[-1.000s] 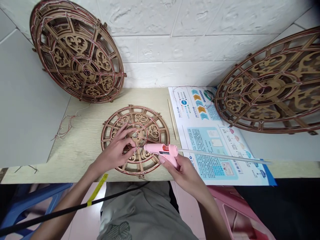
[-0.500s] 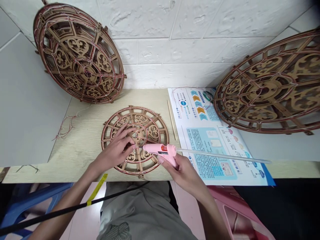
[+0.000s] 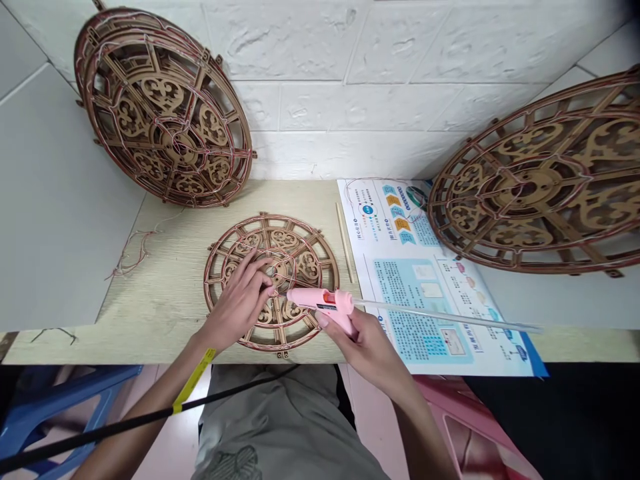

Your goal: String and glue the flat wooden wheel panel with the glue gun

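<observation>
A flat laser-cut wooden wheel (image 3: 306,263) with scrollwork and thin wire strung across it lies on the board. My left hand (image 3: 238,301) rests on it, fingertips pinched together at the central hub. My right hand (image 3: 361,341) grips a pink hot glue gun (image 3: 325,302), with its nozzle almost at those fingertips. A long, clear glue stick (image 3: 450,316) runs from the back of the gun out to the right. The hands hide part of the wheel's hub and lower spokes.
Two larger wired wooden wheels (image 3: 165,110) (image 3: 540,180) lean at the back, left and right. A printed instruction sheet (image 3: 415,283) and a thin wooden stick (image 3: 344,241) lie on the pale board (image 3: 160,310). A black cable (image 3: 125,427) crosses my left forearm.
My left hand has shifted slightly right, with its fingers drawn closer together at the hub. The glue gun stays nearly still, and the whole view has drifted a little.
</observation>
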Demonstrator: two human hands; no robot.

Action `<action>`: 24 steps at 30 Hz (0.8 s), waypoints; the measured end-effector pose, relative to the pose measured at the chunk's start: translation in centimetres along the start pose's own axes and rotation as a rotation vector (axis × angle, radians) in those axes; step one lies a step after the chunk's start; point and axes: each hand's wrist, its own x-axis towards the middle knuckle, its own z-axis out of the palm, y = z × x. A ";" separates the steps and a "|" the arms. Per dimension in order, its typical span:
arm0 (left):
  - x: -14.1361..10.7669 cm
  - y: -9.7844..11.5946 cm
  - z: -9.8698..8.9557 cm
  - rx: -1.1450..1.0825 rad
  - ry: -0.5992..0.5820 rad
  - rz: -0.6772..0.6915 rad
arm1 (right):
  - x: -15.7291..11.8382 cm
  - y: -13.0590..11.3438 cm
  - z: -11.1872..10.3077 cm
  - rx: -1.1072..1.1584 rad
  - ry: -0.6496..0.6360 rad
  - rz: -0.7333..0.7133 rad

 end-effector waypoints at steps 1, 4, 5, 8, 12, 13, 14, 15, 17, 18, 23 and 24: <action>0.0 0.0 0.1 0.004 0.004 -0.003 | 0.0 0.1 0.0 -0.002 0.000 0.003; 0.0 0.0 0.1 0.012 0.008 -0.004 | -0.2 0.1 0.0 0.009 0.002 0.009; 0.0 0.0 0.0 0.011 0.007 -0.002 | -0.3 0.1 -0.1 0.014 0.004 0.008; 0.0 0.0 0.0 0.005 0.003 0.003 | -0.6 -0.2 -0.2 0.019 -0.004 -0.008; 0.0 0.0 0.1 0.009 0.010 0.007 | -0.7 -0.4 0.1 0.018 -0.031 -0.042; 0.0 0.0 0.1 0.011 0.015 0.010 | -0.7 -0.3 0.2 0.016 -0.027 -0.048; 0.0 -0.1 0.1 0.014 0.020 0.014 | -0.7 -0.3 0.3 0.014 -0.021 -0.051; 0.0 -0.1 0.1 0.016 0.023 0.017 | -0.6 -0.2 0.5 0.011 -0.007 -0.052; -0.1 0.0 0.1 0.016 0.021 0.020 | -0.6 -0.1 0.6 0.007 0.011 -0.043; -0.1 0.0 0.1 0.014 0.018 0.021 | -0.5 -0.1 0.6 0.007 0.014 -0.033; -0.1 0.1 -0.1 -0.004 0.017 0.037 | -0.3 -0.2 0.5 0.033 -0.026 0.038; -0.1 0.1 -0.1 -0.008 0.021 0.040 | -0.3 -0.3 0.5 0.039 -0.037 0.051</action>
